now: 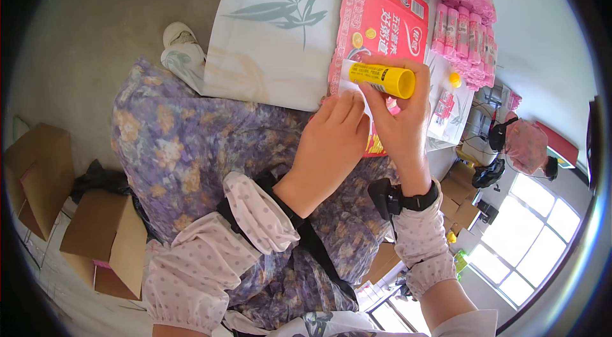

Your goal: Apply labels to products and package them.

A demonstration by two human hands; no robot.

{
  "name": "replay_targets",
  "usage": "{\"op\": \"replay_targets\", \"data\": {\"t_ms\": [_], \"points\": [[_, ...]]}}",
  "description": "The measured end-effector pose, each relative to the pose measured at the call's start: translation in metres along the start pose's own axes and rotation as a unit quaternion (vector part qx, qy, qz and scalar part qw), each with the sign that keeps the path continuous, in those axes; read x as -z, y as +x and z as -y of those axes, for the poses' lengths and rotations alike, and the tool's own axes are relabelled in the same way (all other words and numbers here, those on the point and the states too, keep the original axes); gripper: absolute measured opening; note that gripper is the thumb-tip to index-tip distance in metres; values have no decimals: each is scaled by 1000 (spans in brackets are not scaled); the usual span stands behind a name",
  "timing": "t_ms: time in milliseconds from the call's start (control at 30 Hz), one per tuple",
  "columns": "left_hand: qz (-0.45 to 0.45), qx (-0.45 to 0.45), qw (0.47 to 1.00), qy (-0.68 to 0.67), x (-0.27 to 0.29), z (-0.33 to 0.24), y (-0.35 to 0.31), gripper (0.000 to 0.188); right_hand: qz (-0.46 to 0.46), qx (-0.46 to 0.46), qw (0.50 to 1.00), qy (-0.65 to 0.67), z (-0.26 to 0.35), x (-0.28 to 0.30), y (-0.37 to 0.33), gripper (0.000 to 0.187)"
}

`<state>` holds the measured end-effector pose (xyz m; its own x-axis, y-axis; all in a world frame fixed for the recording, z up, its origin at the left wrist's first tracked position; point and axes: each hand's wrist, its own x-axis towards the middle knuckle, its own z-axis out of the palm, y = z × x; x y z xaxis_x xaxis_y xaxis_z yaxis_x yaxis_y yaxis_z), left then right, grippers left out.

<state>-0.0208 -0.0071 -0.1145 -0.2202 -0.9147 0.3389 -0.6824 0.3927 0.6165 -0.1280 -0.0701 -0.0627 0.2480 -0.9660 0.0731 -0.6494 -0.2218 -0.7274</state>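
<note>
My right hand (405, 111) is wrapped round a yellow glue stick (382, 78). The stick lies tilted, its white end pointing left and its yellow end right, above a red and pink printed cardboard sheet (347, 28). Close below it, my left hand (338, 136) is closed at the near edge of the sheet, fingertips bent down. A bit of white shows beside those fingers; what they grip is hidden. Right of the hands, a small yellow cap (454, 79) rests on the table, near a small pink-and-white packet (444, 105).
Pink rolls (459, 31) with labels are stacked at the table's far right. A pale leaf-patterned cloth (255, 50) covers the table. Purple floral fabric (210, 152) drapes over my lap. Open cardboard boxes (95, 229) stand at lower left, and a white shoe (182, 47) shows beside the table.
</note>
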Motion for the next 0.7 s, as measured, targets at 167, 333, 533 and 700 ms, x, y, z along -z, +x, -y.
{"op": "replay_targets", "data": {"t_ms": [167,333,533,700], "points": [[31,15,999,-21,1,-1,0,28,-10,-11,999,-43,9,-9,11,37],[31,22,999,-12,4,-4,3,24,-118,-55,986,101,5,-1,15,40],[12,16,1000,-9,-1,0,-1,23,-82,-90,991,64,7,-4,1,42],[14,15,1000,-13,-3,-1,0,21,-90,-98,991,24,5,-10,1,44]]}}
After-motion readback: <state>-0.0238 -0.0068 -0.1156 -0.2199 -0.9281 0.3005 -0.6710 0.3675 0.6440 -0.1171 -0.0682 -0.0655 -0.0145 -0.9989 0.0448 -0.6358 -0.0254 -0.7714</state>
